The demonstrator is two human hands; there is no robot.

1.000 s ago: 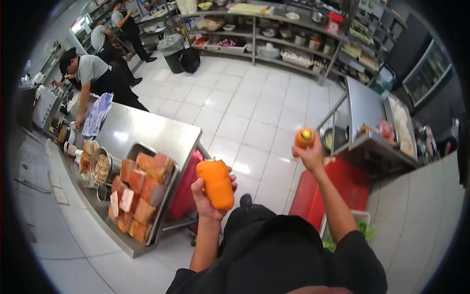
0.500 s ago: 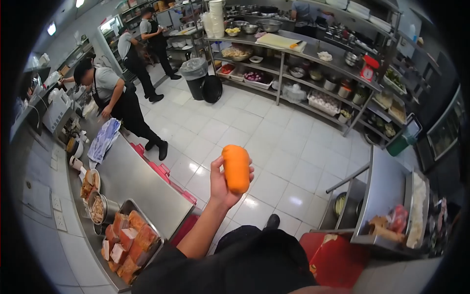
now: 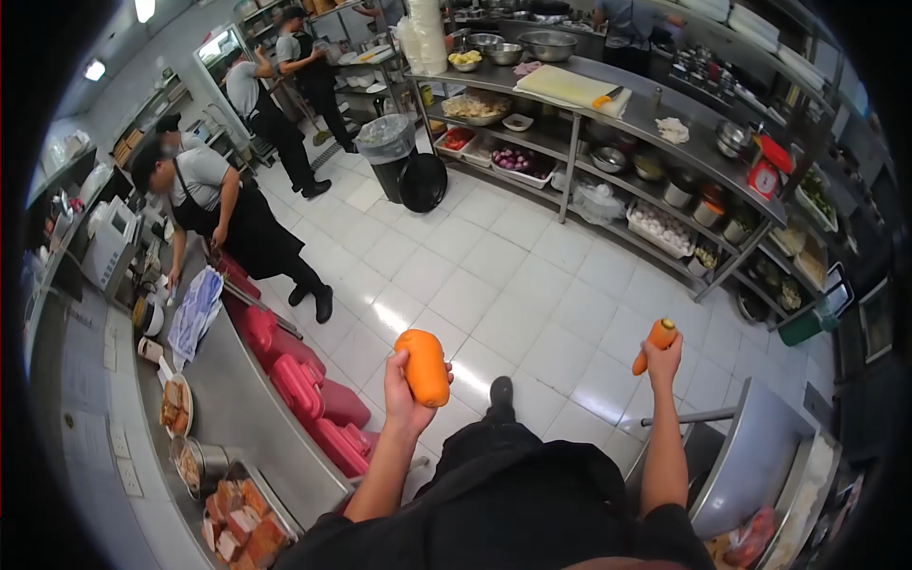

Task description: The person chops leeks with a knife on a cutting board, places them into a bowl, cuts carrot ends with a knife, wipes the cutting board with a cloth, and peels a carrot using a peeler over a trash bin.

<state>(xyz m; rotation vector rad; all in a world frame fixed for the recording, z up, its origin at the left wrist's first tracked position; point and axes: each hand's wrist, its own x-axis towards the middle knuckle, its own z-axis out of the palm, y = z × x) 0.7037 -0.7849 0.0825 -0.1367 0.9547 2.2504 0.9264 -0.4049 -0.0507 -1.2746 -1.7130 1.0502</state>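
At your far left, a blue-and-white cloth [image 3: 198, 313] lies on the steel counter [image 3: 255, 399], with a co-worker [image 3: 242, 223] leaning in beside it; nearer you on that counter sits a tray [image 3: 277, 503] of meat chunks [image 3: 242, 522], and pink bins [image 3: 318, 394] stand just beside its edge; your left hand [image 3: 407, 404] is closed round a thick orange vegetable [image 3: 426, 369], thumb on its left side, fingertips showing at its right; it lies slantwise above your palm, its broad face uncovered; beyond, on the far shelf unit, a knife [image 3: 608, 97] rests on a pale board [image 3: 572, 87]; your right hand [image 3: 669, 359], well apart from the left, grips a carrot [image 3: 655, 346] near its thick end, which points up, while the narrow tip sticks out down and left; nearest that hand is a steel table [image 3: 760, 456], below it.
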